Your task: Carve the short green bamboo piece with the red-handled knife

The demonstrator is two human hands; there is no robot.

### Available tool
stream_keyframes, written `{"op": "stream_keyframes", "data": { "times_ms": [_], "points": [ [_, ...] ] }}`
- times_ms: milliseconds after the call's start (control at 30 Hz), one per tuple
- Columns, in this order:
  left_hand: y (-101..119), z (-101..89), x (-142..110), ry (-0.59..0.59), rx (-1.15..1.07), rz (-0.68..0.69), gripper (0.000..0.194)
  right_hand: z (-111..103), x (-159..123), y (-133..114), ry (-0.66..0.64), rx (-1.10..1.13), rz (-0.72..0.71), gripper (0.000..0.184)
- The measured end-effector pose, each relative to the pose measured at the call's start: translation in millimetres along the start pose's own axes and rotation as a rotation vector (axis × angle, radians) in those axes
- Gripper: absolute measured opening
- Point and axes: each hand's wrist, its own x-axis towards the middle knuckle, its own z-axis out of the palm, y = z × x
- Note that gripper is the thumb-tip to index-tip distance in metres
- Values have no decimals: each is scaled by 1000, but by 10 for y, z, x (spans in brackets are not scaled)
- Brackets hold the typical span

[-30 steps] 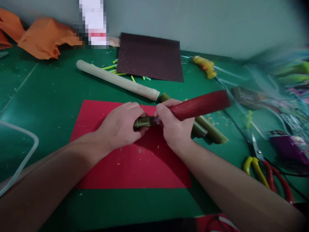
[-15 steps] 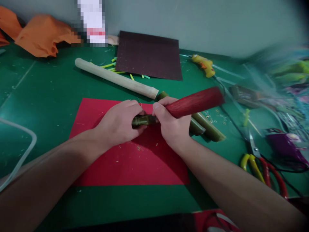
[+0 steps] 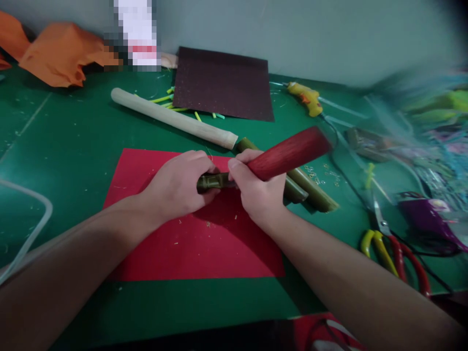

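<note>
My left hand is closed around a short dark green bamboo piece over a red sheet. In my right hand is a carving tool with a thick red wooden handle, which points up and to the right. Its short metal end, mostly covered by my fingers, meets the right end of the bamboo piece. My right thumb lies along the tool near that end. Small shavings are scattered on the red sheet. Behind my right hand lie green bamboo tubes.
A pale peeled stick lies behind the red sheet, near a dark brown sheet. To the right are a yellow glue gun, scissors and a purple object. Orange cloth or paper sits at back left.
The view has shifted slightly. The red handle's free end has moved a little to the left, while both hands keep their hold and the bamboo piece stays in place over the sheet.
</note>
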Motion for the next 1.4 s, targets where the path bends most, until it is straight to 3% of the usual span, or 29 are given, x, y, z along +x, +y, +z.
{"op": "stream_keyframes", "data": {
  "times_ms": [767, 867, 1100, 1267, 1400],
  "points": [
    [9, -18, 23, -42, -8, -47, 16, 0, 19, -7, 6, -5, 49, 24],
    [10, -28, 23, -57, 4, -52, 15, 8, 25, 10, 39, 5, 13, 24],
    [33, -41, 36, -61, 3, -81, 15, -9, 13, 6, -28, -28, 12, 26],
    [38, -52, 45, -84, 2, -91, 15, -4, 20, 16, 29, 5, 6, 25],
    [35, -57, 46, -77, -5, -99, 15, -7, 25, 20, -19, -3, -16, 24]
  ]
}}
